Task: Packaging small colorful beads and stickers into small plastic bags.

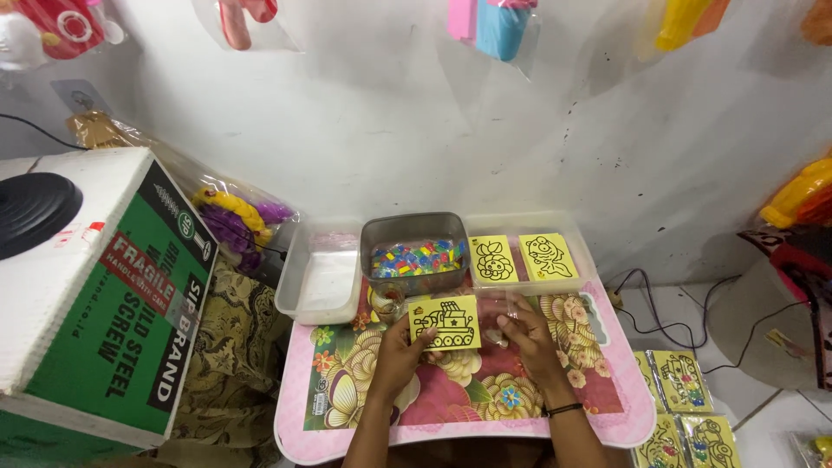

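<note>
My left hand (397, 354) holds a small yellow card (445, 322) with a black line drawing, raised just above a low pink table (299, 420) with a floral top. My right hand (530, 342) is beside the card, its fingers pinching a clear plastic sleeve (507, 314) that is hard to make out. Behind the card stands a grey tin (414, 234) filled with small multicoloured pieces. Two more yellow drawing cards (523, 257) lie in a clear tray (582, 251) at the back right.
A clear plastic tub (319, 279) sits at the table's back left. A large cardboard box (95, 286) with a black disc on top stands to the left. Several packed yellow cards (685, 403) lie on the floor at right, near cables (646, 325). Bagged toys hang on the wall.
</note>
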